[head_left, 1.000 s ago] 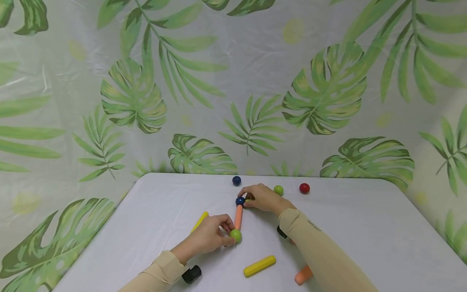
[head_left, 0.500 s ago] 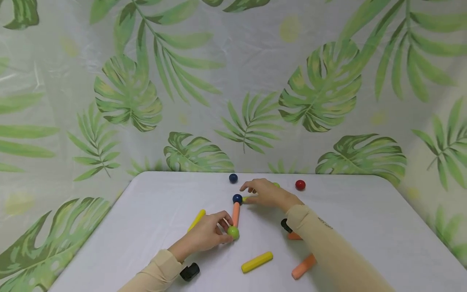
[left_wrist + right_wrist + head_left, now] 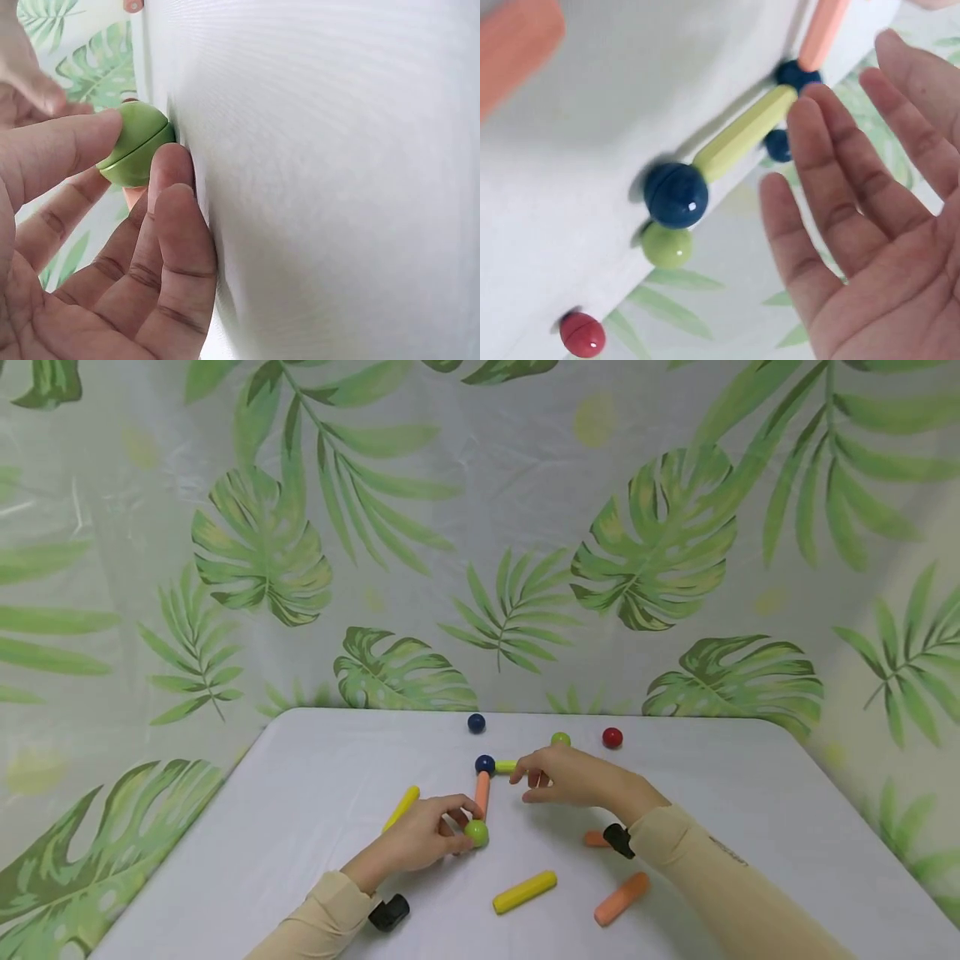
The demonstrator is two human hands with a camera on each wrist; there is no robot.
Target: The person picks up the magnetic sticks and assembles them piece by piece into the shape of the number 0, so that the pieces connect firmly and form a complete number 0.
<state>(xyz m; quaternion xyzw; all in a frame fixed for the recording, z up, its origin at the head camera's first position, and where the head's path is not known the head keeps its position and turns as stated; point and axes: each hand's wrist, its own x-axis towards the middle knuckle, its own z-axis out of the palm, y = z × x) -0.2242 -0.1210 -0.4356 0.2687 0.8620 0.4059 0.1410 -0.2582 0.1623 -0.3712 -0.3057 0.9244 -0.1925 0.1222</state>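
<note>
My left hand (image 3: 423, 835) pinches a green ball (image 3: 476, 833) between thumb and fingers, low over the white table. From that ball an orange stick (image 3: 482, 795) runs away from me to a dark blue ball (image 3: 485, 765). A yellow-green stick (image 3: 506, 767) extends right from the blue ball and passes behind my right hand (image 3: 573, 777). In the right wrist view, a second blue ball (image 3: 676, 195) sits at that stick's other end; the head view hides it. My right hand hovers beside the stick, fingers spread and loosely bent, holding nothing.
Loose on the table (image 3: 712, 802) are yellow sticks (image 3: 525, 892) (image 3: 401, 808) and orange sticks (image 3: 622, 898) (image 3: 596, 839). A blue ball (image 3: 476, 723), a green ball (image 3: 560, 739) and a red ball (image 3: 612, 737) lie near the back edge, before a leaf-patterned curtain (image 3: 405, 527).
My right hand has let go near the blue ball and drawn back to the right, uncovering part of the yellow-green stick. My left hand keeps its hold on the green ball.
</note>
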